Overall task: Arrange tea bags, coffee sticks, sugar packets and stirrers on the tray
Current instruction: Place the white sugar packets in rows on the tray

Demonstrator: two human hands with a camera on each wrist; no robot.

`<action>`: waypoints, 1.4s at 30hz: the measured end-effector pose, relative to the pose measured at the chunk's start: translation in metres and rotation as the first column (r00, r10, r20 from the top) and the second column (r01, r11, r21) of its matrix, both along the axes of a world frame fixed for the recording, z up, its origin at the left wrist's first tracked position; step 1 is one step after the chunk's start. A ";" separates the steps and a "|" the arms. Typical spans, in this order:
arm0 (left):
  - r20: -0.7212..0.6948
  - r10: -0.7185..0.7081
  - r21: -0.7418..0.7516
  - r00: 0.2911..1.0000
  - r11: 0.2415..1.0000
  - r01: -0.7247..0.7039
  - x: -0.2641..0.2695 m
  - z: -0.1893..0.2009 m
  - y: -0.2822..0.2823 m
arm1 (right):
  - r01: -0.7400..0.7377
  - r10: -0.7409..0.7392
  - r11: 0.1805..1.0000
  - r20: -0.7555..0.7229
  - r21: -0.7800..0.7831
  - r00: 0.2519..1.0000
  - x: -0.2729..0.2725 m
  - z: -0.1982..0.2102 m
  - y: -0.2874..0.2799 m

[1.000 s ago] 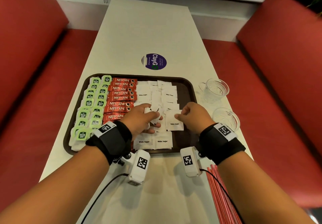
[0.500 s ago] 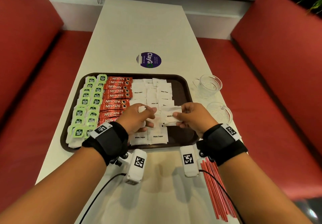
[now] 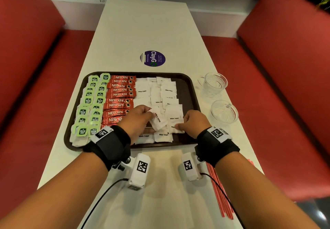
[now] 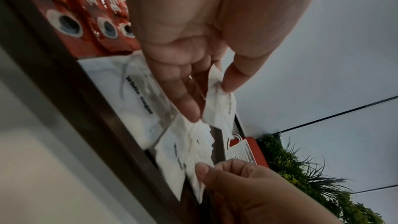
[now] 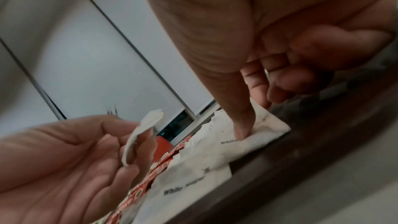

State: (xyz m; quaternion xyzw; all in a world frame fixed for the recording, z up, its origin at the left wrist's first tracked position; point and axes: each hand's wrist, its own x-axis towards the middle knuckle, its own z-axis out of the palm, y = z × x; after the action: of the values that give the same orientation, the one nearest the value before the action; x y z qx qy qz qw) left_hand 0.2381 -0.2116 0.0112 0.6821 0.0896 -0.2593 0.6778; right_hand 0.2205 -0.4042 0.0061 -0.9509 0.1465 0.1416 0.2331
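The left hand [image 3: 138, 120] pinches a white sugar packet [image 3: 159, 120] between thumb and fingers and holds it tilted, lifted just above the other sugar packets [image 3: 157, 93] on the brown tray [image 3: 193, 93]. Just to its right, the right hand [image 3: 192, 122] has its thumb pressed down on a second sugar packet [image 3: 174, 129] that lies flat near the tray's near edge, with the fingers curled at its far edge. To the left of the left hand lie the red coffee sticks [image 3: 121, 95], beyond them the green tea bags [image 3: 91, 107]; the red stirrers [image 3: 221, 193] lie on the table [image 3: 142, 25] below the right forearm, off the tray.
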 end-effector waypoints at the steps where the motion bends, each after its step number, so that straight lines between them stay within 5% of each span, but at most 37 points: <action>1: 0.012 -0.011 0.012 1.000 1.000 0.011 -0.001 -0.001 0.001 | 0.012 -0.013 1.000 0.023 0.012 1.000 -0.001 0.001 -0.001; 6: 0.107 -0.141 0.021 0.984 0.990 0.140 -0.009 0.000 0.003 | -0.022 -0.057 0.968 0.302 0.252 0.952 -0.008 0.028 0.003; 11: 0.195 -0.191 0.029 0.962 0.982 0.189 -0.017 0.007 -0.006 | -0.162 0.104 0.850 0.142 0.501 0.984 -0.017 0.049 0.013; 15: 0.131 -0.173 -0.019 0.976 0.984 0.177 -0.020 0.008 -0.010 | -0.027 -0.064 0.790 0.125 0.612 0.990 -0.027 0.042 0.008; 18: 0.155 -0.182 0.050 0.971 0.983 0.176 -0.023 0.004 -0.012 | 0.123 -0.193 0.666 0.011 0.735 0.981 -0.038 0.035 0.002; 24: 0.198 -0.138 0.175 0.970 0.979 0.104 -0.030 -0.004 -0.024 | 0.150 -0.199 0.869 0.055 0.471 0.978 -0.050 0.015 -0.010; 29: 0.215 -0.127 0.225 0.968 0.971 0.078 -0.031 -0.004 -0.019 | 0.144 -0.175 0.959 0.113 0.243 0.978 -0.051 0.000 -0.011; 35: 0.219 -0.145 0.235 0.965 0.968 0.092 -0.041 0.007 -0.007 | 0.135 -0.148 0.985 0.125 0.103 0.981 -0.056 0.002 -0.005; 42: 0.267 -0.206 0.268 0.941 0.954 0.133 -0.064 0.033 -0.018 | 0.151 -0.184 0.973 0.197 0.173 0.963 -0.090 0.025 -0.016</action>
State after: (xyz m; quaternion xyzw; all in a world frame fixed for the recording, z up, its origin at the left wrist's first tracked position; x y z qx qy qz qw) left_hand 0.1737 -0.2295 0.0441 0.7967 -0.0397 -0.2004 0.5688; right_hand 0.1305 -0.4203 0.0316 -0.9235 0.1892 0.0302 0.3323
